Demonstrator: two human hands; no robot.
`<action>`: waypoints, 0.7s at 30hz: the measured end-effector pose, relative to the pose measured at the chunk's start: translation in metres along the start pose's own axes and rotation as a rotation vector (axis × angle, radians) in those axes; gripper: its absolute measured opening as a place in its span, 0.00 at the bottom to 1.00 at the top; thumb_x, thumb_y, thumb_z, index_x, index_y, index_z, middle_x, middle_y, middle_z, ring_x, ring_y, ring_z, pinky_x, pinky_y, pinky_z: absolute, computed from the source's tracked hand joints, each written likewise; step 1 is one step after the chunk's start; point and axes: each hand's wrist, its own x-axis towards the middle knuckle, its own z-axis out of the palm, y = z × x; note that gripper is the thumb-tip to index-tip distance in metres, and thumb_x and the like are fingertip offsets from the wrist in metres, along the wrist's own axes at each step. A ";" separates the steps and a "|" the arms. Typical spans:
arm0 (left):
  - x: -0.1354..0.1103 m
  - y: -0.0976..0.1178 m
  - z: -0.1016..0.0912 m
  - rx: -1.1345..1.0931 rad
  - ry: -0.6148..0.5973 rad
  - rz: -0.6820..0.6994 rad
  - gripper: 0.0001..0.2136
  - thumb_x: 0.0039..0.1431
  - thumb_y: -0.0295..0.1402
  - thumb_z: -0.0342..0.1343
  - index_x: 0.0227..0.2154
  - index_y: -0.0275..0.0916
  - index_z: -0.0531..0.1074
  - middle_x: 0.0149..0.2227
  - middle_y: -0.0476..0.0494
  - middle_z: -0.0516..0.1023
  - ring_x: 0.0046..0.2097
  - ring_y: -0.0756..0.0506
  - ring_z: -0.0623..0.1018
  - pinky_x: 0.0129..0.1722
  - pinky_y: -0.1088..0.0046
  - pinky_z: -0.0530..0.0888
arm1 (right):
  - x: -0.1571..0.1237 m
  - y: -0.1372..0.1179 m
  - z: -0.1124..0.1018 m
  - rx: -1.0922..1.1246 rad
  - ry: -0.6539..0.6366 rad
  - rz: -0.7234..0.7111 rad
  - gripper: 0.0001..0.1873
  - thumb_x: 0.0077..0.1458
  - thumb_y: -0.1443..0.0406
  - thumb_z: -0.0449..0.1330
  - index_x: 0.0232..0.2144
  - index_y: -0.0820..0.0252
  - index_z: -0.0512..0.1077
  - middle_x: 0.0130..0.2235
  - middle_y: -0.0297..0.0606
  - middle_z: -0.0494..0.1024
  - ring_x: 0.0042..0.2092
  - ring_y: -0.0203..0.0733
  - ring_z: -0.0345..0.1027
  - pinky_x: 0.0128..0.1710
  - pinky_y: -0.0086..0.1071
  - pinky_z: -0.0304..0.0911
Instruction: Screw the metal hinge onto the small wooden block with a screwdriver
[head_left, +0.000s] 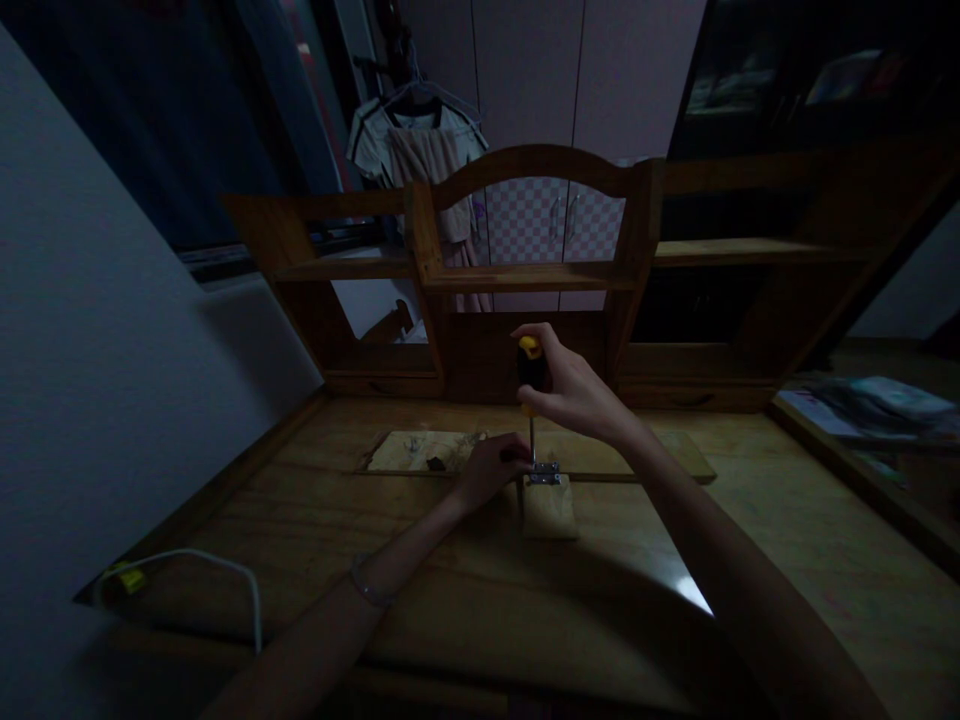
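My right hand (pixel 574 388) is wrapped round a yellow and black screwdriver (pixel 529 368), held upright. Its shaft runs down to a small metal hinge (pixel 545 473). The hinge bridges a long wooden board (pixel 637 455) and a small wooden block (pixel 550 510) in front of it. Beside the hinge, my left hand (pixel 493 465) rests low over the board with fingers bent and pressed together at the screwdriver tip. Whatever those fingertips pinch is too small and dark to make out. A small dark piece (pixel 436 464) lies on the board's left part.
The wooden desk (pixel 315 510) has a shelf unit (pixel 525 277) along its back. A white cable (pixel 217 557) curves at the left near a yellow item (pixel 132 577). Papers or bags (pixel 877 405) lie past the right edge. Clothes (pixel 424 150) hang behind.
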 end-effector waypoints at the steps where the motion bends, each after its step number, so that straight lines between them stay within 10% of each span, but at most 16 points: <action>1: 0.001 -0.001 0.001 -0.004 -0.004 -0.008 0.05 0.51 0.27 0.63 0.33 0.36 0.75 0.34 0.48 0.78 0.38 0.49 0.77 0.40 0.75 0.70 | 0.000 0.000 0.002 -0.018 0.010 -0.007 0.30 0.52 0.63 0.58 0.57 0.56 0.57 0.47 0.41 0.70 0.43 0.42 0.66 0.40 0.34 0.60; 21: 0.002 -0.006 0.004 -0.148 -0.054 -0.045 0.10 0.52 0.25 0.61 0.39 0.34 0.75 0.37 0.46 0.79 0.40 0.48 0.78 0.43 0.75 0.73 | 0.001 0.006 0.013 -0.124 0.061 -0.017 0.34 0.54 0.65 0.55 0.62 0.54 0.50 0.51 0.44 0.68 0.44 0.45 0.66 0.42 0.38 0.62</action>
